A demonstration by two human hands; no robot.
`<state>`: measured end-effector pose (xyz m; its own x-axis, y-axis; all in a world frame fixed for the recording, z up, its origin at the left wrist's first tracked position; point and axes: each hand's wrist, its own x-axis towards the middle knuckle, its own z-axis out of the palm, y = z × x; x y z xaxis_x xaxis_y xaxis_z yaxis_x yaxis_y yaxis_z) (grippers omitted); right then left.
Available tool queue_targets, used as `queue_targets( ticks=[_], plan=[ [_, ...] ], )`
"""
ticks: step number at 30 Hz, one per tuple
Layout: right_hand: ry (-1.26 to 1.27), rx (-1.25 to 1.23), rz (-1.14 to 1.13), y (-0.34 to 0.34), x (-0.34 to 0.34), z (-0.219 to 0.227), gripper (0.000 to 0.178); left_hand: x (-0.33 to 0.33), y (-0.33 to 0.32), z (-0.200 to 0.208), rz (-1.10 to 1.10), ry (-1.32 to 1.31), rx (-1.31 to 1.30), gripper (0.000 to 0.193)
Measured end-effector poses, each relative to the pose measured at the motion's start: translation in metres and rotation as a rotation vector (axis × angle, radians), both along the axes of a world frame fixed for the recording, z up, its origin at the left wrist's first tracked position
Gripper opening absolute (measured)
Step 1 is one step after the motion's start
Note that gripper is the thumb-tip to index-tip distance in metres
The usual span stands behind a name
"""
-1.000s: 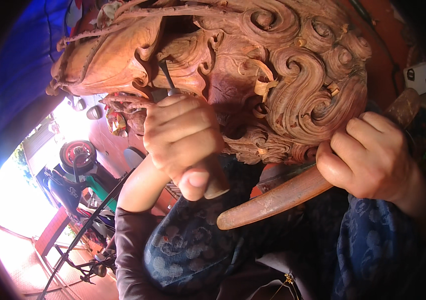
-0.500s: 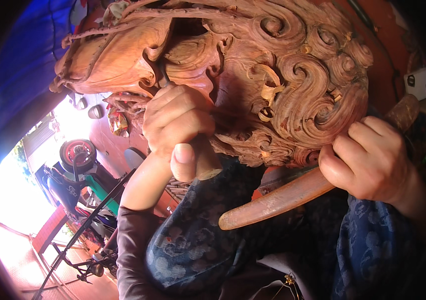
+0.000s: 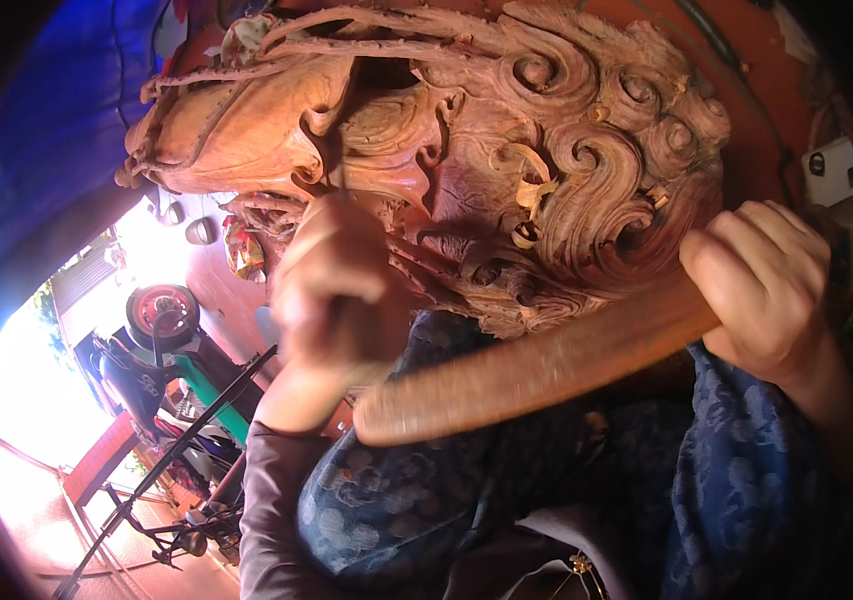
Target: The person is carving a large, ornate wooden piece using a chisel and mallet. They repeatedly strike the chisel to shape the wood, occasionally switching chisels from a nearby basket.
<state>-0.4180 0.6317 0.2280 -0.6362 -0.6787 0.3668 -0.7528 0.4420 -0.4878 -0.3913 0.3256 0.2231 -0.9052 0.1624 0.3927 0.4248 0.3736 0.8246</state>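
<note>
A large reddish-brown wood carving (image 3: pixel 446 180), cut into deep curls, folds and vine-like strands, lies in front of me above my lap. My left hand (image 3: pixel 331 285) is closed round the handle of a chisel (image 3: pixel 354 325), blurred by motion. The chisel's blade end is at the folds by the carving's lower edge, mostly hidden by my fist. My right hand (image 3: pixel 761 285) grips a long, slightly curved wooden club (image 3: pixel 536 370) by its right end. The club slants down to the left, its rounded tip just below the chisel's handle end; whether they touch is unclear. Curled wood shavings (image 3: pixel 531 190) rest on the carving.
Blue patterned cloth (image 3: pixel 386 500) covers my legs beneath the club. At the left, a red-rimmed wheel (image 3: pixel 163 313) and dark metal frames stand near a bright opening. A blue sheet (image 3: pixel 46 150) hangs at upper left. A white box-like object (image 3: pixel 832 172) lies far right.
My right hand has risen slightly to the right, and the club's tip has swung left toward the chisel's handle. My left hand has shifted a little left and down. The view has tilted slightly.
</note>
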Motion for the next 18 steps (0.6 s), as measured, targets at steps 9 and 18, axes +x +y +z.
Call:
queue_targets(
  ticks=[9, 18],
  plan=[
    [0.009, -0.071, 0.215, 0.001, 0.012, -0.011, 0.018, 0.004, 0.022, 0.069, -0.462, -0.03, -0.429, 0.07],
    [0.058, 0.07, 0.255, -0.005, 0.012, -0.012, 0.015, -0.009, 0.037, 0.035, -0.629, 0.043, -0.555, 0.056]
  ],
)
